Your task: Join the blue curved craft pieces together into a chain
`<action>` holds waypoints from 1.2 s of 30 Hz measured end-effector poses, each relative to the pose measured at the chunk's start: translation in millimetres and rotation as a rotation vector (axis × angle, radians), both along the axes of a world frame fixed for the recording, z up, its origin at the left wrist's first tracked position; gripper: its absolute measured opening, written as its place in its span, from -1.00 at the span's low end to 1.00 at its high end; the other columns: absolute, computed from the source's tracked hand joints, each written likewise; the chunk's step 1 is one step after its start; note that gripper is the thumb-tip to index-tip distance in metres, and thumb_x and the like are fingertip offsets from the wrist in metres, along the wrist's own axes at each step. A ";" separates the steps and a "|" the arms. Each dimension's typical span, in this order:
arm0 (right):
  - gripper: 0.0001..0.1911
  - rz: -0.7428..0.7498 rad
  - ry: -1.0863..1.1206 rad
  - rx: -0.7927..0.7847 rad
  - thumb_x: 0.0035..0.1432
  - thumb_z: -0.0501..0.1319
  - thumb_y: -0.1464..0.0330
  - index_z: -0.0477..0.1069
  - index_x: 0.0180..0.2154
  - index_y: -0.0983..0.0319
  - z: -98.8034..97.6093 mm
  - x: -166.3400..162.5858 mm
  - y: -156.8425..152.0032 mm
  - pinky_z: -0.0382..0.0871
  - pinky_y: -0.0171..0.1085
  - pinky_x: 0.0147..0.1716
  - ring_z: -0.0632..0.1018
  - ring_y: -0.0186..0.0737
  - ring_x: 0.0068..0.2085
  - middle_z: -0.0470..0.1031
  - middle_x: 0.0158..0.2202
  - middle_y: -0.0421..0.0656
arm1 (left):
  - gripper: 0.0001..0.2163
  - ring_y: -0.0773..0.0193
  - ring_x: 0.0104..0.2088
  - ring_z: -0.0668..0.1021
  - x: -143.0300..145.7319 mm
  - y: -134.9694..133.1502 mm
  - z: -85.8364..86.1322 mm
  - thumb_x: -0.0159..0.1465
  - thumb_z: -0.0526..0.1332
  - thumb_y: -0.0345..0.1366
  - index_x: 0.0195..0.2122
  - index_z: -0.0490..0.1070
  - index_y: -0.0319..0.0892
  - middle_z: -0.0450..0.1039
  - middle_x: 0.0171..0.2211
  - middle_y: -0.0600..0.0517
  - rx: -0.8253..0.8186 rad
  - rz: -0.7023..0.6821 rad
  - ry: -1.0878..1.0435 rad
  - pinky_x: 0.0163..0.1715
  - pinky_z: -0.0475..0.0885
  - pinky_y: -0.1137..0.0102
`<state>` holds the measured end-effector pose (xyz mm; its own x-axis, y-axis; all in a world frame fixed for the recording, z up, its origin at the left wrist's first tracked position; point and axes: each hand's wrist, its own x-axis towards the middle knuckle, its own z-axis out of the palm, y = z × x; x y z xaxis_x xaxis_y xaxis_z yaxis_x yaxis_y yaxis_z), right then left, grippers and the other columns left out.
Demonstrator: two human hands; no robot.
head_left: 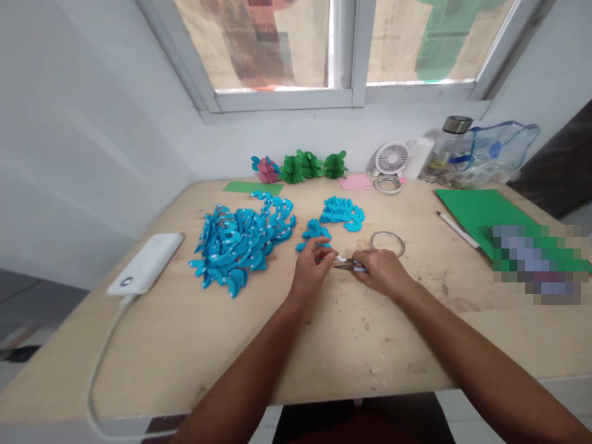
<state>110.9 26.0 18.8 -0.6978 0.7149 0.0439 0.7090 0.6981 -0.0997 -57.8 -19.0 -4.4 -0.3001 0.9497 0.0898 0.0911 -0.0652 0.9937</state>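
Note:
My left hand point(312, 265) is closed in a pinch on a small white strip point(341, 259), perhaps tape. My right hand point(380, 269) is wrapped round a pair of scissors point(346, 267), whose blades point left toward the strip and lie slightly apart. Beyond my left fingers sits a small group of blue paper pieces point(316, 228). Farther back lies another blue cluster point(341, 211). A large heap of curved blue paper pieces point(235, 237), many with white tabs, spreads to the left. A thin tape roll point(404, 245) rests just behind my right hand.
Left is a white power bank point(147, 264) with a cable over the table edge. Green paper ornaments point(311, 165), a pink one point(267, 169), a small fan point(392, 158) and a bottle point(446, 148) line the wall. Right are a pen point(457, 229) and a green sheet point(481, 209).

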 end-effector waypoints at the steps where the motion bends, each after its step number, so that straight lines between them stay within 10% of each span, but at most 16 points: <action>1: -0.85 0.001 -0.002 -0.001 0.13 0.06 0.31 0.38 -0.34 0.19 -0.1 0.0 -0.1 -0.07 -0.31 -0.51 0.49 -0.23 -0.35 0.52 -0.37 -0.16 | -0.70 0.27 -0.38 0.55 0.2 -0.2 0.5 0.04 0.22 -0.34 -0.16 0.30 -0.20 0.50 -0.43 0.03 0.003 -0.015 0.014 -0.44 0.39 0.44; 14: -0.85 0.007 -0.024 -0.027 0.13 0.06 0.31 0.37 -0.34 0.20 2.0 -2.0 -2.3 -0.04 -0.32 -0.52 0.49 -0.24 -0.36 0.52 -0.36 -0.14 | -0.70 0.35 -0.44 0.49 4.3 -4.6 8.0 0.01 0.16 -0.49 -0.20 0.31 -0.18 0.40 -0.51 0.12 0.090 0.015 0.228 -0.41 0.38 0.46; 36: -0.82 -0.023 -0.038 -0.054 0.15 0.05 0.30 0.39 -0.30 0.19 7.1 -3.3 -3.5 0.01 -0.33 -0.50 0.50 -0.21 -0.34 0.53 -0.35 -0.13 | -0.70 0.35 -0.43 0.48 7.6 -6.3 8.7 0.05 0.22 -0.38 -0.16 0.26 -0.19 0.41 -0.48 0.10 0.114 0.010 -0.008 -0.37 0.37 0.45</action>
<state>107.7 22.5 25.9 -0.6818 0.7312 -0.0210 0.7285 0.6762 -0.1093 -50.2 -25.3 4.3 -0.3109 0.9303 0.1946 0.0848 -0.1768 0.9806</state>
